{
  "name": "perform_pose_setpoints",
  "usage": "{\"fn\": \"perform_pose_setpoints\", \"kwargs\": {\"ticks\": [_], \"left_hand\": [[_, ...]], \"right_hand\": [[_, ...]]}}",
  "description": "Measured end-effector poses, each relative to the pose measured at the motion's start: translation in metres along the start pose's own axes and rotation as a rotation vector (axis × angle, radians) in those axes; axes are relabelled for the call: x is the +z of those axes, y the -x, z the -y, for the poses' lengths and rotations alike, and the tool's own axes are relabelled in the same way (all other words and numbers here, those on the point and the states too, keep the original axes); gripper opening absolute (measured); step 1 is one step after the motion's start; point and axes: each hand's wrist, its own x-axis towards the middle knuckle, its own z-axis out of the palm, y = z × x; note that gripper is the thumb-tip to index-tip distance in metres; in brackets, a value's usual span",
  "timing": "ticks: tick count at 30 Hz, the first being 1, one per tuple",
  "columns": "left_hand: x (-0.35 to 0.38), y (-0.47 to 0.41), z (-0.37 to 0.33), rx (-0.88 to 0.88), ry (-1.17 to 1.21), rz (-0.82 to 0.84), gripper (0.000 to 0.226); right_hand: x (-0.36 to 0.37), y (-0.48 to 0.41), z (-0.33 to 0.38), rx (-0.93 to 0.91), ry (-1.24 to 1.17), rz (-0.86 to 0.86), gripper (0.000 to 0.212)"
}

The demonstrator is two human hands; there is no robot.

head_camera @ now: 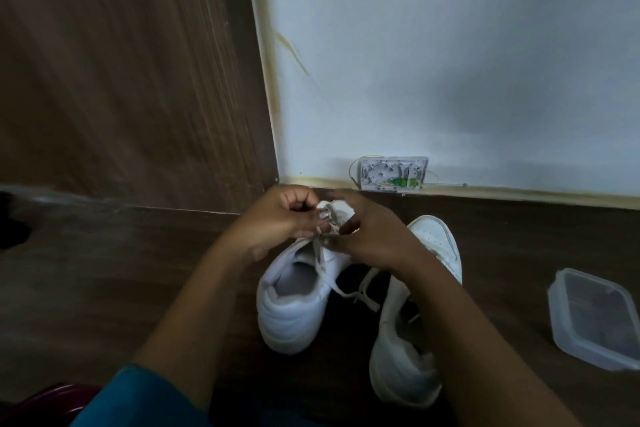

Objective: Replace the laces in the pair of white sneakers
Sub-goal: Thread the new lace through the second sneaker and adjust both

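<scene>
Both hands are bunched at the front of the first sneaker (294,308) on the floor (138,270) at 6 o'clock; left hand (287,215) and right hand (367,236) are curled, pinching its lace (329,274); second sneaker (405,367) is just beside at 3, partly under the right forearm; plastic container (595,319) is well apart at 4; wall box (393,173) at 12 against the wall (450,62); wooden panel (121,62) blocks 10; bare floor at 9.

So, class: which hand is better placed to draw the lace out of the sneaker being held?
Probably the right hand: its fingers pinch the lace where it leaves the sneaker, while the left hand grips the shoe's front.
</scene>
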Motion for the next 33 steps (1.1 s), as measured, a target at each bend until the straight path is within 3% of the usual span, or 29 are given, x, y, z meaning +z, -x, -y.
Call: {"fn": "perform_pose_setpoints", "kwargs": {"ticks": [2, 4, 6, 7, 9, 12, 15, 18, 21, 25, 29, 31, 33], "left_hand": [[-0.002, 0.006, -0.008, -0.035, 0.109, 0.052, 0.007], [-0.004, 0.009, -0.014, -0.053, 0.221, 0.032, 0.009], [-0.006, 0.008, -0.014, -0.070, 0.198, -0.066, 0.012], [-0.008, 0.007, -0.012, -0.070, 0.092, -0.096, 0.015], [-0.010, 0.007, -0.010, -0.089, -0.119, -0.047, 0.020], [-0.011, 0.006, -0.009, -0.125, -0.315, 0.049, 0.023], [-0.011, 0.003, -0.004, -0.058, -0.426, -0.011, 0.008], [0.000, 0.005, -0.006, 0.073, -0.286, 0.030, 0.016], [0.014, 0.008, -0.020, 0.149, -0.040, 0.128, 0.034], [0.013, 0.008, -0.030, 0.133, -0.117, -0.065, 0.008], [0.000, 0.011, -0.025, 0.055, 0.043, -0.076, 0.019], [-0.001, 0.010, -0.024, 0.033, 0.146, -0.097, 0.023], [-0.004, 0.004, -0.019, -0.020, 0.146, -0.179, 0.030]], "right_hand": [[0.006, -0.001, 0.003, -0.073, 0.119, 0.086, 0.024], [0.009, -0.003, 0.004, -0.089, 0.207, 0.045, 0.010], [0.002, -0.005, 0.003, -0.063, 0.248, -0.070, 0.034], [-0.005, -0.006, 0.001, -0.036, 0.214, -0.120, 0.036], [-0.021, -0.006, -0.005, 0.041, 0.023, -0.162, 0.028], [-0.036, 0.000, -0.009, 0.115, -0.458, -0.222, 0.016], [-0.037, -0.002, -0.005, 0.113, -0.773, -0.280, 0.017], [-0.031, -0.004, 0.001, 0.097, -0.695, -0.305, 0.032], [-0.022, -0.006, 0.006, 0.063, -0.586, -0.245, 0.031], [-0.027, -0.006, 0.001, 0.077, -0.610, -0.400, 0.037], [-0.039, -0.003, -0.014, 0.067, -0.503, -0.470, 0.053], [-0.041, -0.004, -0.015, 0.109, -0.672, -0.453, 0.048], [-0.045, -0.005, -0.012, 0.150, -1.011, -0.405, 0.031]]}}
